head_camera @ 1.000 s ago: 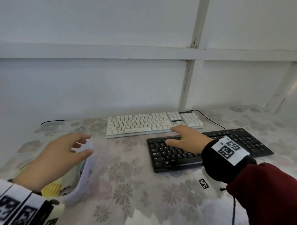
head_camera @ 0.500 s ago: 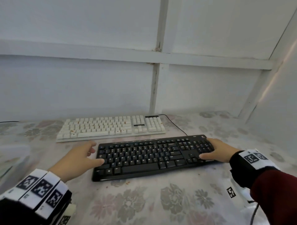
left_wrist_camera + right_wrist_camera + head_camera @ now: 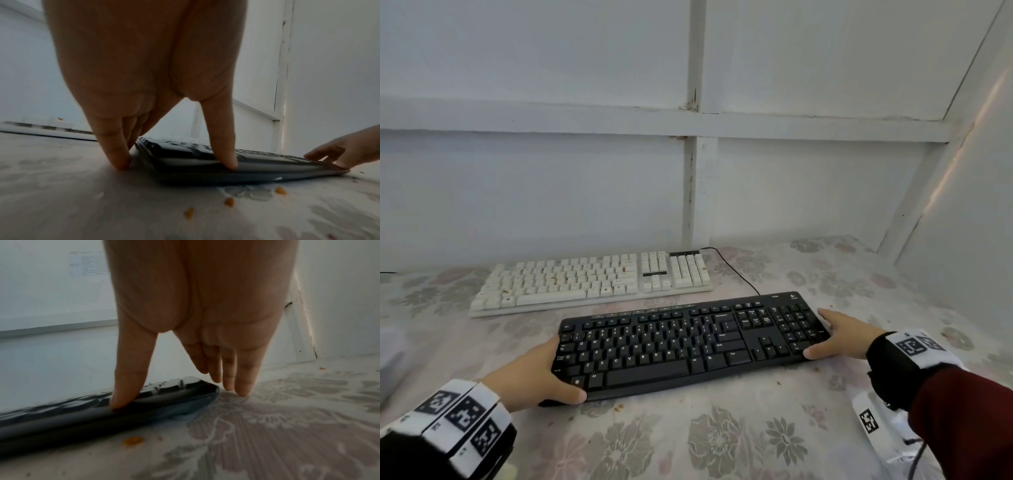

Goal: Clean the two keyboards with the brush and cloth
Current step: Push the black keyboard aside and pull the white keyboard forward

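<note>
Left hand (image 3: 530, 373) and right hand (image 3: 840, 334) grip opposite ends of the black plastic keyboard (image 3: 688, 346), thumbs on top. Fingers (image 3: 242, 369) lie pressed together at its ends. The cream rectangular keyboard (image 3: 592, 281) lies behind, upper centre.

a white panelled wall (image 3: 534, 192) crossed by a horizontal rail and an upright batten (paint chipped at the joint) backs a table covered in a pale floral cloth (image 3: 722, 442), warm light streaking the right-hand wall (image 3: 969, 212).

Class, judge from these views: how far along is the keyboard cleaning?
Done: nothing visibly; the white keyboard shows orange specks, and crumbs lie on the tablecloth. In hand: the left hand and right hand hold the black keyboard by its ends. Left: brushing and wiping both; no brush or cloth in view.
</note>
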### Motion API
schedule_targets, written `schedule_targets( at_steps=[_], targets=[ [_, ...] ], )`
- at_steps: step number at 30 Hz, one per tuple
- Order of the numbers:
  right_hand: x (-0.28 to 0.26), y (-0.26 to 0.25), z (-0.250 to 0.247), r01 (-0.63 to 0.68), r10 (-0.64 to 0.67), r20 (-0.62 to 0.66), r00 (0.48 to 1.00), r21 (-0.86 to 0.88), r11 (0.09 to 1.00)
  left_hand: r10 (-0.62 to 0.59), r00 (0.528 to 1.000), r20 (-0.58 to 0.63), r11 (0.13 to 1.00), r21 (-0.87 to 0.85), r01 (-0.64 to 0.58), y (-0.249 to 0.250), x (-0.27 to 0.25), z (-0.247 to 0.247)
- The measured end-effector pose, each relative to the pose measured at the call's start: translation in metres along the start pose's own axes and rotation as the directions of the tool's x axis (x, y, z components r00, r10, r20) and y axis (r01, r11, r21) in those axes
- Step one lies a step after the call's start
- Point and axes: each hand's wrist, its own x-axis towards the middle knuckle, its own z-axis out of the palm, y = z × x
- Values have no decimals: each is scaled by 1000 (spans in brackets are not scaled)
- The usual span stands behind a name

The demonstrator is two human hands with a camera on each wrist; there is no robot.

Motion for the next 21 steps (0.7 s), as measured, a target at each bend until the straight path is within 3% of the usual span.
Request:
schedule_targets(
  at_steps=[6,13,21],
  targets=[
    [11,3,3,62,-65,24,998,92,994,-26,999,-19,998,-57,25,-4,4,-1],
    [27,10,2,69,-70,14,997,59,996,-66,996,-56,986,-156,57,-1,6,1],
    [43,61,-46,48,-48,-6,999,62,997,-51,994,-100,988,-152,35,44,27,41]
  ],
)
